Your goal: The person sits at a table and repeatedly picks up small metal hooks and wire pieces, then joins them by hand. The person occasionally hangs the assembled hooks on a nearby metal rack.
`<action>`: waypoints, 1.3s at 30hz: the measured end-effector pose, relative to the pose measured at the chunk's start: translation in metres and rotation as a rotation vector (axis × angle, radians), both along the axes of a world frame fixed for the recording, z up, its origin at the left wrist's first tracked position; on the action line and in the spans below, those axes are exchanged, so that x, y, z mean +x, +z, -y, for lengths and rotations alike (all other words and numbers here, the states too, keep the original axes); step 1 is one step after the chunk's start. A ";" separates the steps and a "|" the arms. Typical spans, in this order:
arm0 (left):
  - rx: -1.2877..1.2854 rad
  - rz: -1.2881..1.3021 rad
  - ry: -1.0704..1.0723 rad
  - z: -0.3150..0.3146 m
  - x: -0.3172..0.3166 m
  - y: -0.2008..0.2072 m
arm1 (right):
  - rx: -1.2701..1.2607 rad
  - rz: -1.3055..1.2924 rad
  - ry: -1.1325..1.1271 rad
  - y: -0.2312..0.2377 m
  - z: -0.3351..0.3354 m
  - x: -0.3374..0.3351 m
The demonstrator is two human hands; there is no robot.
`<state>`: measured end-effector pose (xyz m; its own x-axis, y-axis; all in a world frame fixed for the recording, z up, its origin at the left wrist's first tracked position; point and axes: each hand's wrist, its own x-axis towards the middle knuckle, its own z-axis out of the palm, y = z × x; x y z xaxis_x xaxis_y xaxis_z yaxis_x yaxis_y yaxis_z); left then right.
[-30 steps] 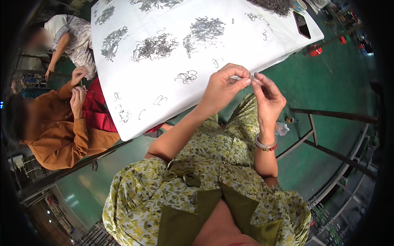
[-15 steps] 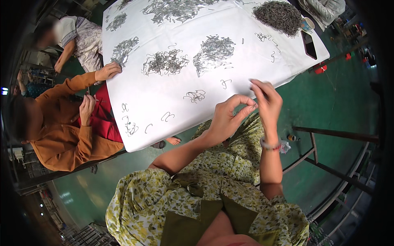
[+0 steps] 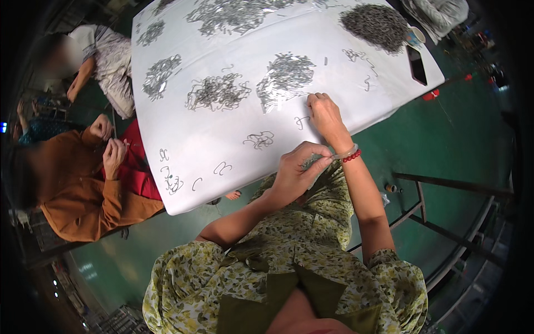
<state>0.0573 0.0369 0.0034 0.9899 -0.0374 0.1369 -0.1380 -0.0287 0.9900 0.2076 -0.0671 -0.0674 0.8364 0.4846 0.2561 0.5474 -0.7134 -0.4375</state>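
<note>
My left hand [image 3: 300,168] is held at the near edge of the white-covered table [image 3: 217,133], thumb and forefinger pinched together; what is between them is too small to make out. Reaching past it, my right hand [image 3: 327,118] has its curled fingertips down on the cover, at the near right edge of a pile of short silvery metal pieces [image 3: 286,75]. Whether those fingers hold a piece is hidden. A bent dark wire hook [image 3: 301,122] lies just left of my right hand. Farther left is a small group of similar curved hooks [image 3: 259,140].
A larger heap of bent wires [image 3: 218,92] and more silvery piles [image 3: 161,76] spread across the table. At the far right are a dark heap of wire pieces [image 3: 374,26], a paper cup [image 3: 415,37] and a phone [image 3: 416,65]. A co-worker in brown [image 3: 78,178] sits at left.
My right hand has moved forward and left, from beside my left hand to the silvery pile's edge. My left hand stays pinched. The co-worker's hand has left the table.
</note>
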 end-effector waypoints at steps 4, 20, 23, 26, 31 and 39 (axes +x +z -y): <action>-0.007 -0.027 -0.012 0.004 0.001 -0.011 | 0.567 -0.302 -0.213 0.031 0.033 -0.039; -0.060 -0.027 -0.054 0.019 0.015 -0.011 | 1.075 -0.332 -0.235 0.101 0.067 -0.135; -0.003 0.031 -0.050 0.016 0.015 -0.010 | 1.014 -0.335 -0.253 0.103 0.065 -0.135; -0.011 0.089 -0.088 0.013 0.014 -0.011 | 1.090 -0.352 -0.238 0.105 0.062 -0.138; 0.048 0.170 -0.148 0.002 0.006 -0.024 | 1.065 -0.402 -0.271 0.099 0.060 -0.145; 0.611 0.151 0.406 -0.137 0.033 -0.045 | 1.057 -0.413 -0.258 0.097 0.065 -0.154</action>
